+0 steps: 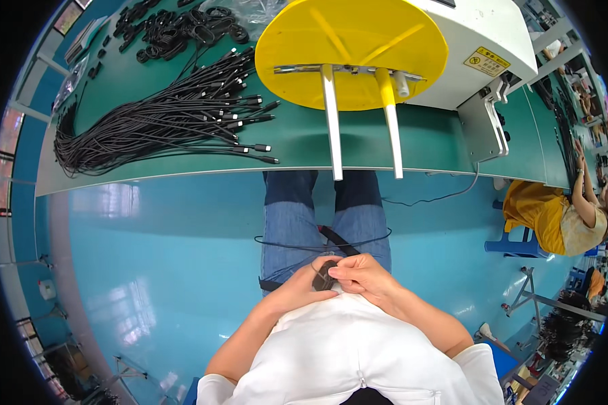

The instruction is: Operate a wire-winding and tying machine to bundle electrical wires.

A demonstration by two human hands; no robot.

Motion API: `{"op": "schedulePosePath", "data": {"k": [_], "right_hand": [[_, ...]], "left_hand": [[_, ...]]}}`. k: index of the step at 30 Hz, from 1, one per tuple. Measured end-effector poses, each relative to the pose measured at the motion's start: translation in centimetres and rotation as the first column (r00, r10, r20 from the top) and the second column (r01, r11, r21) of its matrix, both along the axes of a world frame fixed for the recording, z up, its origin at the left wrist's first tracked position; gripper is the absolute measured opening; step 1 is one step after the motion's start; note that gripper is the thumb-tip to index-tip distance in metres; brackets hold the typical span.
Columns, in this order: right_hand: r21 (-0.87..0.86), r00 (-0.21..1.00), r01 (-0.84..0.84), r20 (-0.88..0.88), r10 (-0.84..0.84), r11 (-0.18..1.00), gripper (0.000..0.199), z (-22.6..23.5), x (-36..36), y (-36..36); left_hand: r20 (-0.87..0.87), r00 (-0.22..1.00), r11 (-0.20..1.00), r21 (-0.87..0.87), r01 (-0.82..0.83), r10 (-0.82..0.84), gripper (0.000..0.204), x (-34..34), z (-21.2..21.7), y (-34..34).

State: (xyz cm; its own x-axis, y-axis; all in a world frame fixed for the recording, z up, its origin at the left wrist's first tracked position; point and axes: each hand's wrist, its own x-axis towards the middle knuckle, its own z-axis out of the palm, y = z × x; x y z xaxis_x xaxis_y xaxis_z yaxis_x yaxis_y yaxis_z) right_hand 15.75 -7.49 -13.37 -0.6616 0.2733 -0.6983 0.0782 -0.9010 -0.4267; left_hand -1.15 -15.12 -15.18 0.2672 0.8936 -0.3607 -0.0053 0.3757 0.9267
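My two hands meet low over my lap, in front of my white top. My left hand [302, 289] is closed around a small dark bundle [323, 276], which looks like a coiled black cable. The fingers of my right hand [365, 277] are pinched together at the right side of this bundle. Whether they grip a strand of it or something thin is too small to tell. A loose black cord [284, 244] loops across my jeans just beyond the hands. Part of the bundle is hidden by my fingers.
On the green table [290, 145] lie a long sheaf of black cables [135, 128] and several coiled black cables [175, 37]. A yellow disc [297, 47] with two prongs overhangs the front edge, beside a white machine [473, 40]. A person [554, 212] sits at the right.
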Motion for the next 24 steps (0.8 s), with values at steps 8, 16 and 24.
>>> {"op": "schedulePosePath", "data": {"k": [8,16,24], "right_hand": [[0.356,0.954,-0.289,0.187,0.235,0.888,0.018,0.8,-1.9,-0.3],[0.487,0.768,-0.640,0.385,0.511,0.595,0.016,-1.5,-1.9,0.2],[-0.144,0.983,-0.151,-0.125,0.134,0.978,0.022,-3.2,-0.3,0.8]], "left_hand": [[-0.013,0.990,0.974,-0.186,0.132,-0.137,0.063,-1.1,-1.2,-0.9],[-0.259,0.952,0.981,0.060,0.184,-0.163,0.058,-1.4,-3.0,-2.3],[-0.301,0.927,0.974,-0.013,0.228,-0.221,0.061,-0.9,-1.3,-1.6]]}}
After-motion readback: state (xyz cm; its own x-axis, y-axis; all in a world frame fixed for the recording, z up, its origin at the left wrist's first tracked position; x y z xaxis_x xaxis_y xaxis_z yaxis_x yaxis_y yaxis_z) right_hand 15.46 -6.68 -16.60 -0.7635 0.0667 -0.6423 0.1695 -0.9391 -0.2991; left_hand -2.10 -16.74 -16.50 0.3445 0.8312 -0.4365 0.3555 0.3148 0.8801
